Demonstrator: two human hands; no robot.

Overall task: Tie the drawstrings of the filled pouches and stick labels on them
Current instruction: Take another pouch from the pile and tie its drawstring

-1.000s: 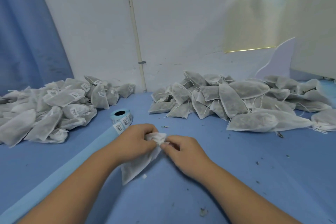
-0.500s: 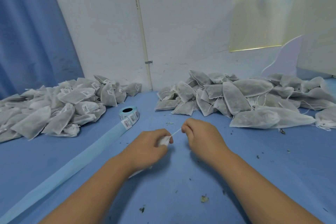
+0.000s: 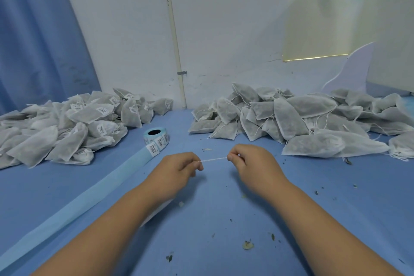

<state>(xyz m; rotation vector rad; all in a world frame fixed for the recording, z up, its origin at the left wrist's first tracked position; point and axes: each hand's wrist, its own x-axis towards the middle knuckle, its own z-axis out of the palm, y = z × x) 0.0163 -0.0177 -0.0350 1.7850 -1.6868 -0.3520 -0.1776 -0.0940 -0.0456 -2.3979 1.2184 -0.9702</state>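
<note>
A thin white drawstring (image 3: 212, 159) runs taut between my two hands above the blue table. My left hand (image 3: 177, 169) pinches its left end and holds a white pouch (image 3: 160, 209), which is mostly hidden under my wrist and forearm. My right hand (image 3: 251, 159) pinches the right end of the drawstring. A roll of barcode labels (image 3: 156, 138) stands just beyond my left hand, its blue backing strip (image 3: 94, 195) trailing toward the near left.
A heap of labelled pouches (image 3: 74, 123) lies at the left. A heap of unlabelled filled pouches (image 3: 302, 119) with loose strings lies at the right. Dried herb crumbs (image 3: 247, 245) dot the blue table (image 3: 224, 219). A white wall stands behind.
My hands have moved apart, drawing the string out longer. The pouch, first held in plain view between both hands, has slipped under my left hand.
</note>
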